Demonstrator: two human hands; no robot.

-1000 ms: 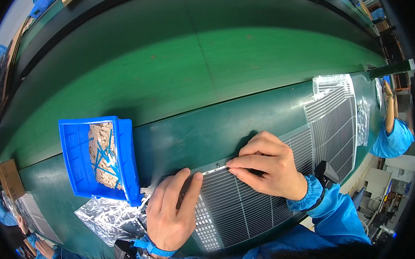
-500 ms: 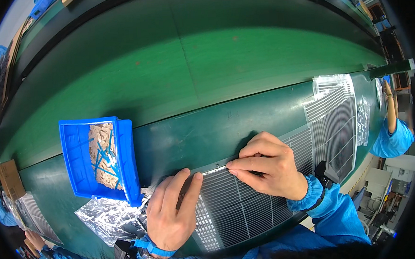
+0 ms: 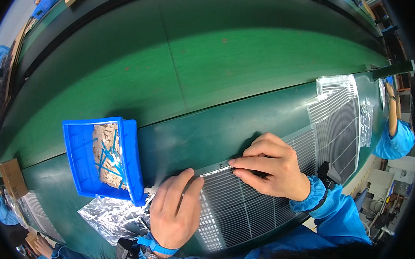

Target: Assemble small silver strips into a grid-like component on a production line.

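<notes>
A green belt (image 3: 212,58), shaded along its far side, borders a darker worktop (image 3: 203,134).

A green conveyor belt (image 3: 222,57) and blue-sleeved co-workers (image 3: 395,139) show a factory workshop.

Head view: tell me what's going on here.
A person is working with both hands at the upper edge of a dark striped sheet on a green bench. The right hand's thumb and forefinger meet a narrow pale strip there; the left hand's fingertips are by its other end. Further left stands a blue bin of tan and blue pieces.
</notes>
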